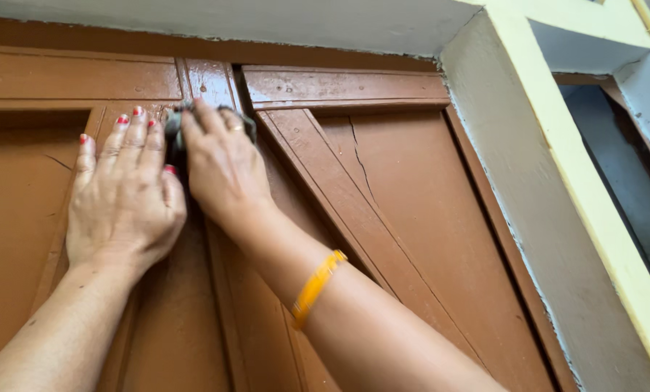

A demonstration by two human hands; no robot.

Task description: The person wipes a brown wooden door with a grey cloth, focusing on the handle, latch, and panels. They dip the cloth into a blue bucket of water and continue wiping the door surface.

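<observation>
Here, right hand (220, 163) closed on a dark grey cloth (174, 134) pressed against the brown wooden door (412, 203), left hand (122, 196) laid flat, fingers spread, beside it.

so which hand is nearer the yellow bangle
Right. The yellow bangle sits on the right forearm, just below the right hand. The left hand lies flat on the brown door, further left.

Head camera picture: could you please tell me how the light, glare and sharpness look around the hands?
Head view: soft even daylight; wet-looking glare on the door above the right hand; the left hand is sharp; the cloth lies in shadow.
</observation>
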